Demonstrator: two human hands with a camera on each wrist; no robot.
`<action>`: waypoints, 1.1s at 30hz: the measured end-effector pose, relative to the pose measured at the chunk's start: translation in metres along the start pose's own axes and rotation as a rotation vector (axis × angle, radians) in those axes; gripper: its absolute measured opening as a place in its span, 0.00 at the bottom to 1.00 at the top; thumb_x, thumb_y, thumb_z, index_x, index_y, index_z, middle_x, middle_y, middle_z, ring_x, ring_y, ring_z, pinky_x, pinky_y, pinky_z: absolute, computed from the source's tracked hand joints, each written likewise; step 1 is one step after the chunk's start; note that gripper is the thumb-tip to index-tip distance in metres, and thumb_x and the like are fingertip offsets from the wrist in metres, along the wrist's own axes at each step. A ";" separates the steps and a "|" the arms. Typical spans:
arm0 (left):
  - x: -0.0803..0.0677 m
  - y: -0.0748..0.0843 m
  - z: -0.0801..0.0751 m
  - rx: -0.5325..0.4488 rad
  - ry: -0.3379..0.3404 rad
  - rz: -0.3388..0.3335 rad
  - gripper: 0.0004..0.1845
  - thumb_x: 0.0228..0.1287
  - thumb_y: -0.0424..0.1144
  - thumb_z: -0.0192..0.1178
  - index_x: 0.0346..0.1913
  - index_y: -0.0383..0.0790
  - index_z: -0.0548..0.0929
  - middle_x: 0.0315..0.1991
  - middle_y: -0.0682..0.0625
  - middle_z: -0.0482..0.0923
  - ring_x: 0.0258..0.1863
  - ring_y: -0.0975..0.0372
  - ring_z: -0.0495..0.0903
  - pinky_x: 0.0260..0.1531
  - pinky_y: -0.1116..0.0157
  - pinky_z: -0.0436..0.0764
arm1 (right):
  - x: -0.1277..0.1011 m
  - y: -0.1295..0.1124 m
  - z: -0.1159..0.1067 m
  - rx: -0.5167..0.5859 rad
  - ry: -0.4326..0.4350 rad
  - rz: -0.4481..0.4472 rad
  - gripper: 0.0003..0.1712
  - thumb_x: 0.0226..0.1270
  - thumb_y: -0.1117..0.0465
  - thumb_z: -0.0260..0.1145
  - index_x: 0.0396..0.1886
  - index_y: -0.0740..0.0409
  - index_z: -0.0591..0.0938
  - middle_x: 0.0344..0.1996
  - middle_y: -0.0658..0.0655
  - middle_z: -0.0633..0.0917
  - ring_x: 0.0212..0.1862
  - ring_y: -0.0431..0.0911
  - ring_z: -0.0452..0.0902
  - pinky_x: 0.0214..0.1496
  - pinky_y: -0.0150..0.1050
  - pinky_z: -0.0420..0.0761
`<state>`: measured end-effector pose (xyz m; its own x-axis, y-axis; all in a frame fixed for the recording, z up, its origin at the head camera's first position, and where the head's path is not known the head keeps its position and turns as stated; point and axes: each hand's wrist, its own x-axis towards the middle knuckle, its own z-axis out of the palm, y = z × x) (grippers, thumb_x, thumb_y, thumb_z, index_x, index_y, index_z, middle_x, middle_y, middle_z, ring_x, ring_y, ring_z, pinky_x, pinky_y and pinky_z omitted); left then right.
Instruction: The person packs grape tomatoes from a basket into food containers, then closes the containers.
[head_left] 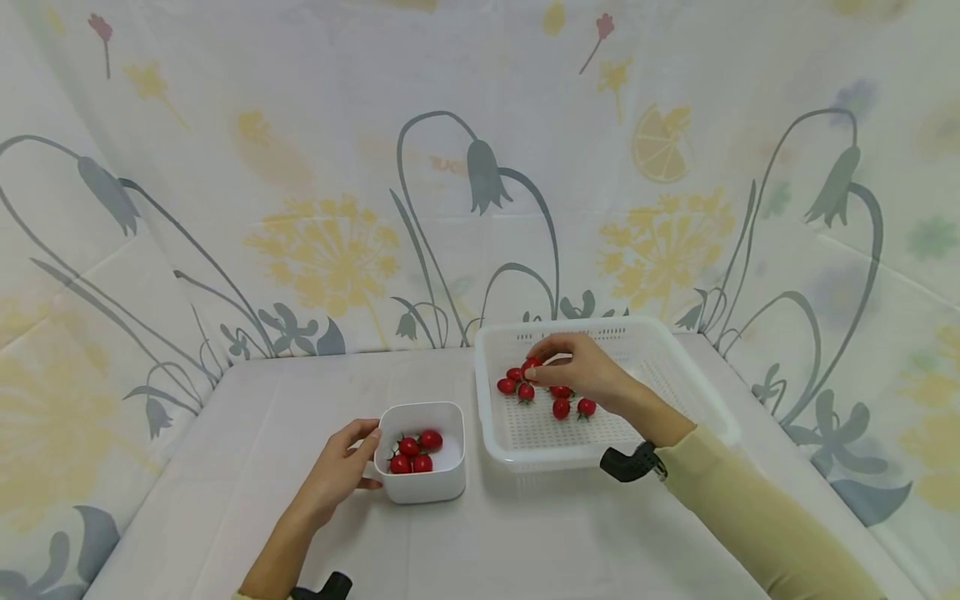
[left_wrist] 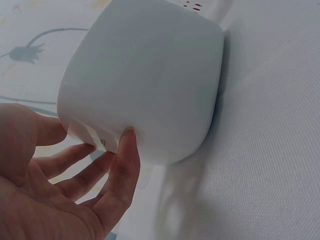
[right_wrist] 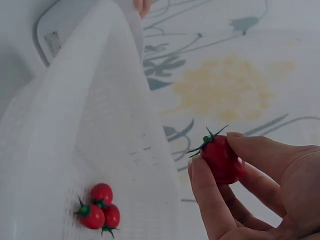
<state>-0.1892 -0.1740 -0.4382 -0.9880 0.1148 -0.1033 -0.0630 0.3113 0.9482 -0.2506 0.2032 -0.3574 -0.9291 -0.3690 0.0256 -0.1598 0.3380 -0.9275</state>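
A small white square bowl (head_left: 422,452) holds three cherry tomatoes (head_left: 415,452). My left hand (head_left: 341,468) cups its left wall, thumb and fingers curled against the bowl (left_wrist: 145,80). To the right stands a white perforated basket (head_left: 675,375) with several loose cherry tomatoes (head_left: 558,402) on its floor. My right hand (head_left: 577,367) hovers inside the basket and pinches one cherry tomato (right_wrist: 222,157) with a green stem between thumb and fingers. Three more tomatoes (right_wrist: 100,205) lie below it on the basket floor (right_wrist: 100,150).
Everything stands on a white cloth-covered table (head_left: 525,542). A flower-printed curtain (head_left: 337,208) closes in the back and both sides. A black wrist strap (head_left: 630,462) sits on the right forearm in a pale yellow sleeve (head_left: 757,517).
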 end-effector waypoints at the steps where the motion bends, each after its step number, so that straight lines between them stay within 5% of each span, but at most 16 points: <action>1: 0.000 0.000 0.000 0.000 0.000 0.001 0.21 0.82 0.42 0.51 0.69 0.34 0.73 0.64 0.37 0.74 0.53 0.47 0.79 0.37 0.56 0.89 | 0.000 0.000 0.003 0.001 0.001 -0.004 0.18 0.67 0.61 0.73 0.53 0.65 0.82 0.48 0.61 0.82 0.47 0.50 0.86 0.49 0.41 0.86; 10: -0.001 0.001 0.000 -0.003 -0.002 0.004 0.21 0.82 0.42 0.51 0.68 0.34 0.73 0.64 0.37 0.73 0.52 0.47 0.79 0.37 0.57 0.89 | -0.002 -0.006 0.029 0.021 -0.026 -0.042 0.16 0.65 0.61 0.75 0.50 0.62 0.84 0.47 0.59 0.85 0.47 0.56 0.87 0.42 0.38 0.83; 17: 0.000 0.001 0.000 -0.001 -0.002 0.003 0.21 0.82 0.42 0.51 0.69 0.34 0.72 0.65 0.37 0.73 0.53 0.47 0.79 0.37 0.56 0.89 | -0.002 -0.009 0.049 0.025 -0.001 -0.095 0.16 0.65 0.64 0.74 0.50 0.62 0.84 0.42 0.59 0.88 0.43 0.48 0.88 0.49 0.42 0.86; 33: -0.001 0.003 0.000 -0.010 -0.008 0.002 0.21 0.82 0.41 0.50 0.69 0.33 0.72 0.65 0.37 0.73 0.54 0.46 0.79 0.37 0.57 0.89 | 0.010 -0.011 0.094 -0.123 -0.031 -0.229 0.11 0.67 0.62 0.73 0.48 0.56 0.85 0.42 0.51 0.88 0.45 0.45 0.86 0.47 0.37 0.86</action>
<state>-0.1884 -0.1733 -0.4352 -0.9870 0.1226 -0.1041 -0.0628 0.3021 0.9512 -0.2268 0.1145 -0.3820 -0.8540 -0.4732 0.2163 -0.4055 0.3449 -0.8465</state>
